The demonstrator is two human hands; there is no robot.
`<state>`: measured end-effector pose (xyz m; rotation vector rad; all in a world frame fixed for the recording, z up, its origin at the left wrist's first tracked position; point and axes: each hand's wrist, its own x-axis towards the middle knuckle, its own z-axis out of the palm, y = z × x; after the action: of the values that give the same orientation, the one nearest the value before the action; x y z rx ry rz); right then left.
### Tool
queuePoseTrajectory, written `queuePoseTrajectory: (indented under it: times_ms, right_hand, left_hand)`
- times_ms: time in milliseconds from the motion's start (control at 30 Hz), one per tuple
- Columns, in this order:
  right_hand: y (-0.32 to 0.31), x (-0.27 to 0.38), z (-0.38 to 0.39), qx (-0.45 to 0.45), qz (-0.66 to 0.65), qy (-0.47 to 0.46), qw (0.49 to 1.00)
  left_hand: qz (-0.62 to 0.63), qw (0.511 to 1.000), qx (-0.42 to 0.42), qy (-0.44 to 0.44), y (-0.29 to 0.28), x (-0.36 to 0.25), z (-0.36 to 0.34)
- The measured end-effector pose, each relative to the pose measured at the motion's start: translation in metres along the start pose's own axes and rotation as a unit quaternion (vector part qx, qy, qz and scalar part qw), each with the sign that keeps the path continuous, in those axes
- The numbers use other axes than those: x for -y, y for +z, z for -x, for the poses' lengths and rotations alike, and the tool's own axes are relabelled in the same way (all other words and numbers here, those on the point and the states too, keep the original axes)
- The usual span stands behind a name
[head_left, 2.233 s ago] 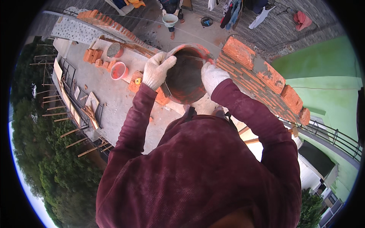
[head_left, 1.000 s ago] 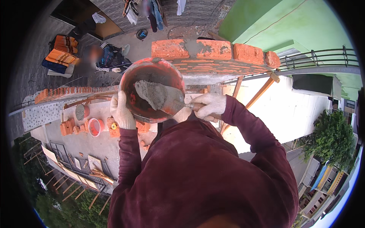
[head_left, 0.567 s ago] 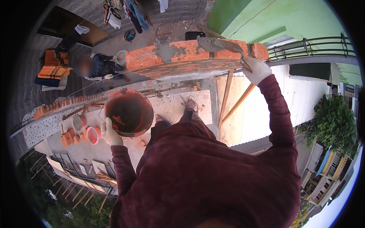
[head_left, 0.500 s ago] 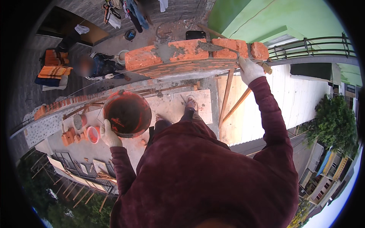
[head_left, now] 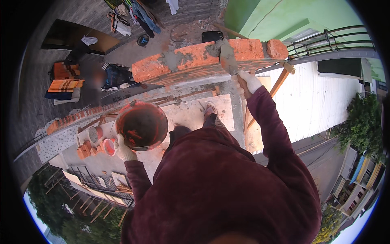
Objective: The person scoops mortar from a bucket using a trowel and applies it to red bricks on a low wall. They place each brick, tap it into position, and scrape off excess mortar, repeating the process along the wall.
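Note:
My right hand point(head_left: 251, 83), in a whitish work glove, is wrapped round the wooden handle of a trowel point(head_left: 228, 59). The trowel's grey, mortar-smeared blade points away from me and lies against the near face of the brick wall point(head_left: 195, 54), at a joint between two top bricks. Grey mortar is smeared on several of the bricks. My left hand point(head_left: 126, 150), also gloved, grips the near-left rim of a reddish bucket point(head_left: 161, 118). Dark wet mortar sits inside, with red patches showing on the bucket's wall. The left fingertips are partly hidden by the rim.
Beyond the wall's left end, a co-worker point(head_left: 115, 77) in a dark striped jacket is bent low. A thin string runs along the wall. Wooden props point(head_left: 270, 93) lean at the right. Loose bricks point(head_left: 84, 150) and a small red-rimmed pail point(head_left: 109, 147) stand left of my bucket.
My right hand has moved left and toward me, turning the trowel from lying along the wall's top to pointing across its near edge. The left hand still holds the bucket.

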<state>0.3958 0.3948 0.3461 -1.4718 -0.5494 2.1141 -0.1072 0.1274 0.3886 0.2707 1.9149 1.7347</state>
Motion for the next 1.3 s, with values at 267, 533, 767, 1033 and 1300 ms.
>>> queuePoseTrajectory:
  times_ms: [267,533,767,1033,1300]
  right_hand:
    - [-0.007,-0.007,0.017,-0.134,0.334,-0.094,0.928]
    - [0.055,0.001,-0.007,-0.150,0.605,-0.243,0.743]
    - [0.021,-0.016,-0.015,-0.262,0.502,-0.132,0.813]
    - [0.040,-0.079,-0.085,-0.179,0.389,-0.229,0.874]
    - [-0.006,0.004,0.033,-0.368,0.542,-0.021,0.756]
  left_hand:
    - [-0.017,1.000,0.010,-0.001,0.003,0.001,-0.003]
    - [-0.053,0.997,0.055,-0.012,-0.011,0.022,-0.035]
    - [-0.032,0.999,0.033,-0.007,-0.050,0.018,-0.049]
    - [-0.051,0.996,0.065,-0.020,-0.074,0.026,-0.069]
    - [-0.038,0.998,0.047,-0.036,-0.096,0.023,-0.084]
